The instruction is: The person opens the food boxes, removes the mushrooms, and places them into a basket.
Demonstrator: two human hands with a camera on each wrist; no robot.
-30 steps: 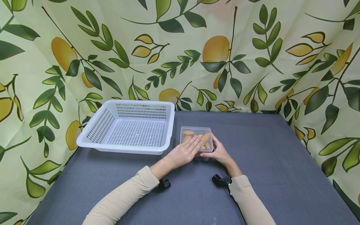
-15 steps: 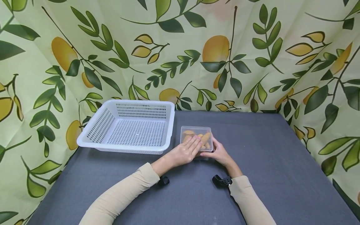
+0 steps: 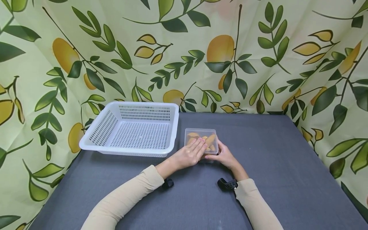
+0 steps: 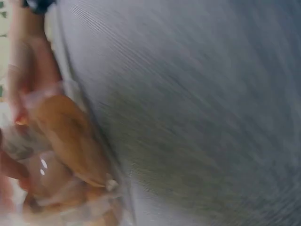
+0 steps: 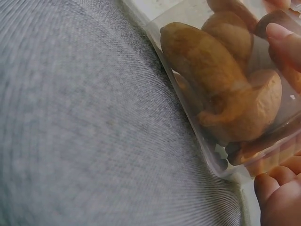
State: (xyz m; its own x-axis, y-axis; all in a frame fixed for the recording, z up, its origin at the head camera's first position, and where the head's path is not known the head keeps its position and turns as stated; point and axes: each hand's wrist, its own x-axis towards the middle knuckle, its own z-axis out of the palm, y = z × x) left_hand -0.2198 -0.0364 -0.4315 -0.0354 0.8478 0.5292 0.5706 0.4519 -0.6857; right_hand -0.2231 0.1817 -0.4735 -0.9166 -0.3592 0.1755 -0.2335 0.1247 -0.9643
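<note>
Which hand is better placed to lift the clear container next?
Probably the right hand: it grips the clear container at its side, while the left hand rests straight-fingered on top.

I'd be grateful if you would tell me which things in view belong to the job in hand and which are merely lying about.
In the job:
- clear box, held by the right hand
- brown pieces inside it
- left hand, fingers laid over the box

Apparently just about:
- white basket, touched by neither hand
- patterned curtain, behind
</note>
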